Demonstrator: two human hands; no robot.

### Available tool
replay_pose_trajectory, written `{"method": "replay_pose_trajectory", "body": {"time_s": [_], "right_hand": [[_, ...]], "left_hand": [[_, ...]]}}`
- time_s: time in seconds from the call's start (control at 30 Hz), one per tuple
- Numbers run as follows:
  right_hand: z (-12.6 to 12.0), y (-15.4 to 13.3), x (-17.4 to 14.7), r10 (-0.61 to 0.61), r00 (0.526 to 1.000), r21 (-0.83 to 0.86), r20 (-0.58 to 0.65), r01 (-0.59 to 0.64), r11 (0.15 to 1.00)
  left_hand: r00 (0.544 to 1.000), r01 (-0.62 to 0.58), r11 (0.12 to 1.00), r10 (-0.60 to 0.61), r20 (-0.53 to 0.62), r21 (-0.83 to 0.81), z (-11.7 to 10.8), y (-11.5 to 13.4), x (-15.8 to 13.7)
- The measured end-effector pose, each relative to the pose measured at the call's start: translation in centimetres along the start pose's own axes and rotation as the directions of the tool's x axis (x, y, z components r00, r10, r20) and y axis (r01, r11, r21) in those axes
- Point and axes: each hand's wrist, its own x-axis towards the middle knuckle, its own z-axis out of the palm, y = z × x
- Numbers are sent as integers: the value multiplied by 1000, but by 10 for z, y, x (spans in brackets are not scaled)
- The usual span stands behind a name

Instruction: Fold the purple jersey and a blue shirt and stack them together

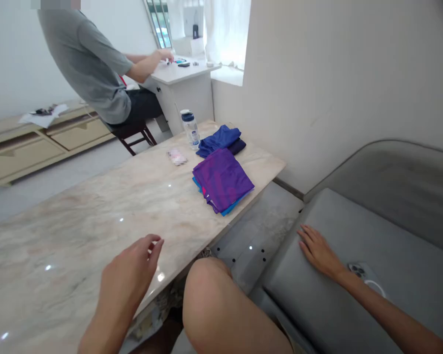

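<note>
Two bare hands are nearest. The left hand (129, 270) is above the near part of the table (107, 211), half curled, with its thumb close to the index finger and nothing visible in its hold; whether it touches the glossy, veined stone, I cannot tell. To the right of the table, the right hand (320, 253) lies palm down on the smooth grey sofa (354, 231), fingers slightly spread and gripping nothing. A phone (369, 274) (partly covered by the forearm) rests there too.

On the table's far right part lies the purple cloth (223, 177), thin and folded into a flat square, with bright blue cloth (229, 209) showing below. Just behind is a wrinkled royal blue cloth (219, 139). At the table's far edge stands a clear bottle (191, 130) with a rounded body. Beyond the table, a person (92, 69) in grey sits at a white, box-shaped desk (186, 73).
</note>
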Motion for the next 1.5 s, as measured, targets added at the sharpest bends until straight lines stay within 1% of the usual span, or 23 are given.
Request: {"method": "replay_pose_trajectory", "body": {"time_s": [0.07, 0.13, 0.2, 0.27, 0.37, 0.43, 0.5, 0.6, 0.73, 0.83, 0.9, 0.97, 1.03, 1.07, 1.1, 1.17, 1.23, 1.27, 1.33, 1.43, 1.5], "right_hand": [[12, -7, -5, 37, 998, 3, -58, -37, 999], [19, -16, -5, 67, 992, 21, -105, -65, 998], [21, -22, -3, 73, 989, 50, -125, -68, 996], [21, -24, -2, 64, 988, 82, -140, -52, 995], [21, -24, -3, 35, 987, 107, -157, -18, 994], [24, -23, -5, 17, 985, 109, -173, 2, 994], [27, -22, -6, 10, 981, 114, -195, 12, 993], [31, -21, -8, 7, 979, 141, -205, 23, 990], [36, -18, -11, -6, 977, 167, -213, 43, 985], [38, -17, -10, -21, 967, 150, -253, 61, 987], [37, -18, -8, -32, 959, 140, -283, 74, 987], [36, -18, -5, -42, 946, 136, -321, 90, 987], [36, -17, -2, -52, 928, 138, -368, 110, 984], [36, -16, -1, -55, 917, 143, -395, 120, 982], [36, -16, 1, -56, 907, 150, -418, 130, 980], [37, -15, 4, -43, 898, 171, -439, 131, 977], [36, -15, 7, -19, 906, 191, -422, 109, 975], [35, -16, 7, -8, 914, 200, -407, 98, 975], [33, -17, 6, 3, 925, 224, -380, 89, 970], [26, -23, 9, 37, 933, 295, -357, 75, 952], [15, -42, 24, 51, 943, 407, -328, 92, 909]], "left_hand": [[997, -71, 997, 71, -39, -6, -2, 34, 8], [988, -145, 989, 142, -55, -43, 5, 62, 23], [979, -202, 971, 197, -57, -130, 20, 86, 45], [976, -219, 938, 211, -59, -270, 40, 106, 73], [988, -150, 856, 142, -54, -494, 69, 130, 115], [994, -109, 815, 95, -54, -569, 80, 142, 135], [993, -109, 821, 63, -102, -560, 83, 151, 146], [981, -126, 872, 40, -188, -473, 75, 158, 148], [962, -147, 913, 43, -269, -380, 51, 158, 138], [936, -170, 917, 35, -349, -362, 18, 149, 130], [911, -175, 913, 8, -412, -369, -14, 136, 122], [869, -189, 909, -22, -494, -372, -52, 118, 109], [819, -222, 891, -49, -571, -396, -92, 99, 89], [802, -251, 868, -63, -594, -430, -111, 89, 76], [796, -287, 829, -72, -601, -479, -129, 79, 62], [807, -366, 718, -71, -586, -591, -158, 62, 31], [823, -406, 606, -83, -562, -684, -180, 44, 0], [827, -408, 561, -108, -552, -721, -188, 35, -15], [836, -376, 477, -194, -513, -794, -199, 15, -45], [880, -270, 285, -314, -355, -920, -208, -12, -83], [896, -204, 174, -363, -255, -964, -210, -24, -101]]}}
